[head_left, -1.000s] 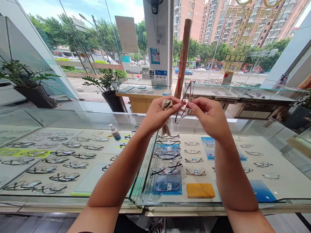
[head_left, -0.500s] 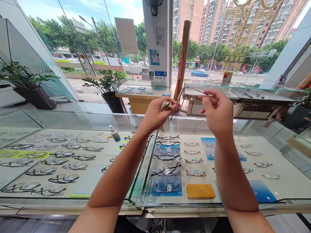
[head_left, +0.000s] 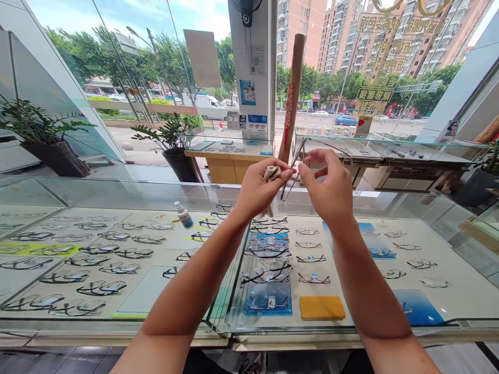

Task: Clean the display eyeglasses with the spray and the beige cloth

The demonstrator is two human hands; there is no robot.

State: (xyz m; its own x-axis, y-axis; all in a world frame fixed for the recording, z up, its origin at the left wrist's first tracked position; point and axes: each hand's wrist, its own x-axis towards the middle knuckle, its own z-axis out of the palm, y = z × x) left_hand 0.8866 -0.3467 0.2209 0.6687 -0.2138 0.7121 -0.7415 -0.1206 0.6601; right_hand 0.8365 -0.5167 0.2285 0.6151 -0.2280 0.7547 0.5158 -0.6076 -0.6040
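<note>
My left hand [head_left: 260,189] is closed around a beige cleaning cloth [head_left: 271,173] and pinches a thin-framed pair of glasses [head_left: 293,167] held up above the glass counter. My right hand [head_left: 326,189] is close beside it, thumb and forefinger pinched on the same glasses, other fingers loosely curled. Both hands hover at chest height over the display case [head_left: 218,197].
Rows of spectacle frames [head_left: 101,254] lie under the glass. A small spray bottle [head_left: 183,214] stands on the counter left of my hands. A yellow pad [head_left: 322,307] and blue cards [head_left: 268,298] lie inside. A wooden pole [head_left: 292,93] and potted plants [head_left: 171,140] stand behind.
My right hand pulled a temple arm out to the right half a second ago, then came back to the left hand and pinches the glasses again.
</note>
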